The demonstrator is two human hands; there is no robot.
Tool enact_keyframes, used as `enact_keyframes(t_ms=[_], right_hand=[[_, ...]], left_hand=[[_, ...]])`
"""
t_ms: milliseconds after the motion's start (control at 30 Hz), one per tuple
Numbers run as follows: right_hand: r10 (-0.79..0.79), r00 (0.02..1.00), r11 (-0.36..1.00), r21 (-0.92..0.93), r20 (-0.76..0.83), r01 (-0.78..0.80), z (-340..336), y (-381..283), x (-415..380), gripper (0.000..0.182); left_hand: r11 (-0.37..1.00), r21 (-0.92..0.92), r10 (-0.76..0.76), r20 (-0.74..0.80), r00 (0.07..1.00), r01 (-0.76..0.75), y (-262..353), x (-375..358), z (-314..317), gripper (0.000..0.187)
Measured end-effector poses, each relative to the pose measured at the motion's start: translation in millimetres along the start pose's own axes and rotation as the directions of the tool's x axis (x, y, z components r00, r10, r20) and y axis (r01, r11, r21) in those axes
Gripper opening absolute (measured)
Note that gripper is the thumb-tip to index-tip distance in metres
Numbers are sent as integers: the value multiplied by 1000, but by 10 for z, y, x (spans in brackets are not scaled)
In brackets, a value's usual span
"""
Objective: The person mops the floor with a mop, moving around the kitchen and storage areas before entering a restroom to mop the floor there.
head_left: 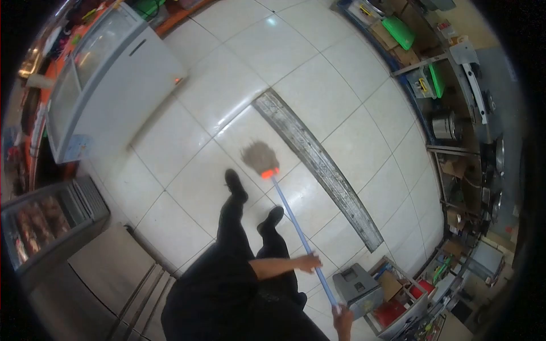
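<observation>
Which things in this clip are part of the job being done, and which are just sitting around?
Part of the job:
- mop, its head on the tiled floor
- left hand, gripping partway along the handle
- right hand, near the handle's end

Just sitting around:
- grey box
- white display freezer
- metal pot

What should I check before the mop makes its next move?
1. Left hand on the slim blue mop pole: ok, gripping partway along.
2. Right hand on the pole: ok, near its upper end.
3. Shaggy grey-brown mop head off the long grey patterned strip: ok, tile shows between them.
4. Black left shoe clear of the mop head: ok, apart.
5. Glossy white tiled floor dry: cannot tell, it shines.
</observation>
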State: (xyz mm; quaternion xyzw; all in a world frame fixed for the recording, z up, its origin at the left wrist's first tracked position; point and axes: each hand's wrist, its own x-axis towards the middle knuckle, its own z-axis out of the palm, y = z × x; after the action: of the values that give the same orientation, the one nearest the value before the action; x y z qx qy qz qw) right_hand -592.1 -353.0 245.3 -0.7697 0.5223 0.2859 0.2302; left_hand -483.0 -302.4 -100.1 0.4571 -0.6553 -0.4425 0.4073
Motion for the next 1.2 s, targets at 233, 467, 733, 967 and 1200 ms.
enact_keyframes(t_ms=[233, 467, 733, 967, 1200], right_hand=[[-174, 973, 978, -141, -150, 153, 636, -138, 173, 25], [-512, 854, 814, 264, -97, 518, 1781, -2647, 2645, 34], [-685, 714, 664, 277, -147, 695, 1090, -4701, 3446, 31], [-592, 778, 746, 224, -209, 627, 2125, -1318, 2614, 30], [-459, 818, 843, 120, -347, 524, 1798, 2784, 1252, 35]], left_hand=[[978, 195, -139, 324, 936, 78, -208, -98, -547, 24], [523, 376, -502, -589, 633, 765, -1712, -1716, -3115, 70], [608, -45, -311, -932, 185, 793, -667, -2134, -4101, 93], [469, 240, -435, -775, 459, 850, -12, -980, -1854, 101], [610, 543, -287, -527, 800, 577, 365, 491, 1828, 64]])
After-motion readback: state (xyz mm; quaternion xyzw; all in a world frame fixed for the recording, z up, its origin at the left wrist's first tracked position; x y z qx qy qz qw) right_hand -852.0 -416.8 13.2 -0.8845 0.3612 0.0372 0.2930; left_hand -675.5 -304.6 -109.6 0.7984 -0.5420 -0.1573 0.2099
